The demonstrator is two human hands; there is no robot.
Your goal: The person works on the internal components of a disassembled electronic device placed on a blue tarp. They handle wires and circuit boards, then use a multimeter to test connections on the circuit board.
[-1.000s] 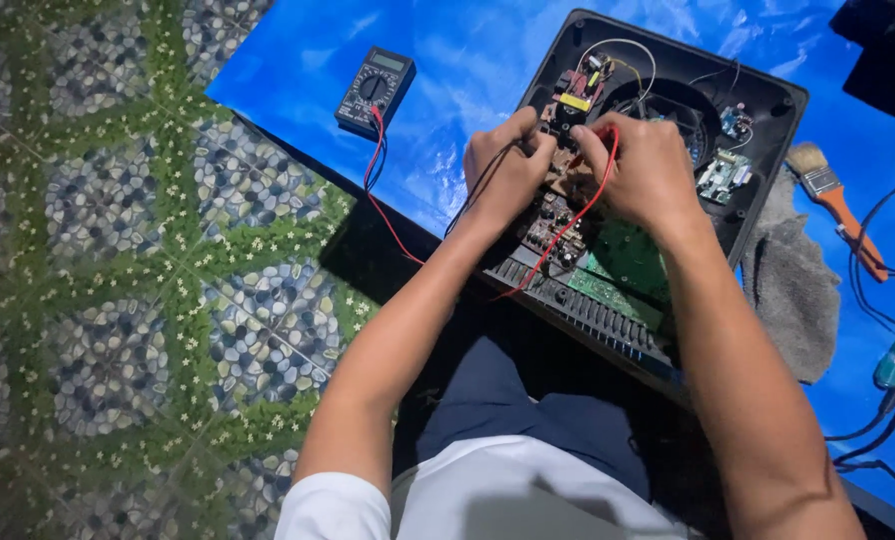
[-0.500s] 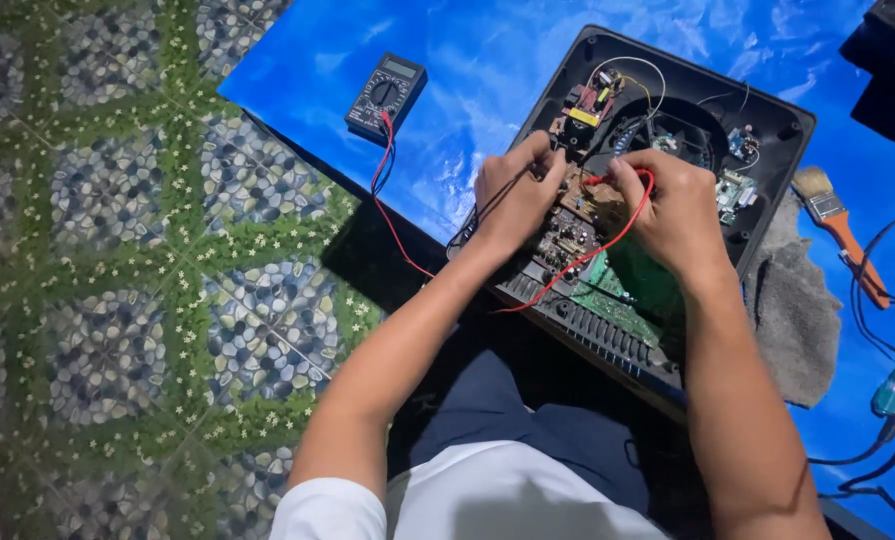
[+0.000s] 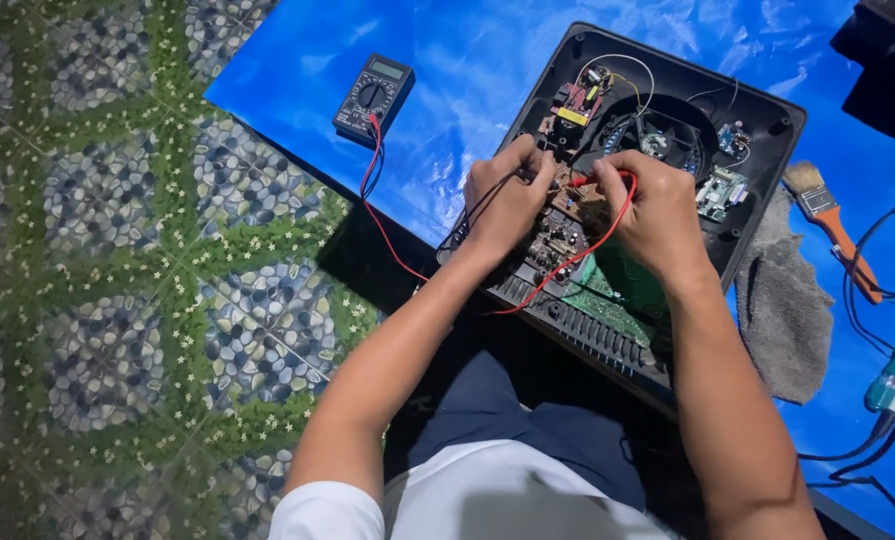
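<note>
A makeshift floor repair spot: blue tarp [image 3: 468, 90] over patterned tiles [image 3: 118, 300] (multimeter [image 3: 373, 95], brush [image 3: 830, 225] nearby).

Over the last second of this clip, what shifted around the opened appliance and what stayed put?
Both hands slid a little down the circuit board, toward the person. The left hand keeps pinching the black probe, the right hand the red probe, tips on the board; nothing was let go. The multimeter, opened black housing, paintbrush and grey cloth lie where they were on the blue sheet.
</note>
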